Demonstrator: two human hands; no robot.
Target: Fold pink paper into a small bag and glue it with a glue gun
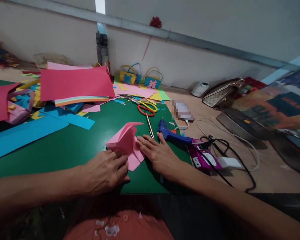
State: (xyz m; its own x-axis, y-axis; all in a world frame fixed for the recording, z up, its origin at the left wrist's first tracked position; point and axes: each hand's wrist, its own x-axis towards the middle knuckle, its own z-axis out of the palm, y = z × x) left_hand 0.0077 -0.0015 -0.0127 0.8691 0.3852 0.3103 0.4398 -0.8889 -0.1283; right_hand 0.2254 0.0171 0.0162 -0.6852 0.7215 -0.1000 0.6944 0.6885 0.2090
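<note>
A folded piece of pink paper (122,140) stands partly raised on the green board (90,148), between my two hands. My left hand (107,171) is closed on the paper's near left side, with its fingers curled and its thumb low. Against the right edge of the paper rests my right hand (162,155), its fingers stretched out and the thumb apart. A gold pen (149,126) lies just beyond the right fingertips. Close to the right thumb is a blue glue gun (173,135). Scissors with red and yellow handles (147,108) lie farther back.
Stacked coloured sheets (76,83) and blue strips (27,133) cover the left side. Small paper bags (152,81) stand at the back. To the right are a purple power strip (205,156), black cables (250,176), a blurred-out phone (183,111) and a purse (223,92).
</note>
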